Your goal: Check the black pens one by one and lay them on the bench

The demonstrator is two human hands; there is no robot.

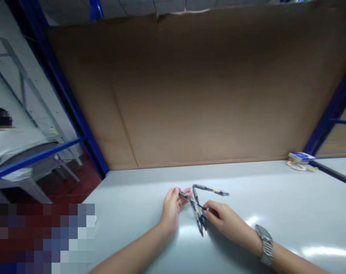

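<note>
Head view shows left hand [173,209] and right hand [221,219] pinching a slim black pen [191,199] above two yellow-banded pens [210,189].

Place: a packing or assembly workroom, as I read it from here, not a home.
Racking: blue steel shelving uprights [61,95] stand at both sides.
Backing: a brown cardboard sheet [190,87] lines the rack.
Bench: a pale work table [261,198].
Floor: dark red [73,182].
Nearby: a person in white clothing [13,148] at left.
</note>
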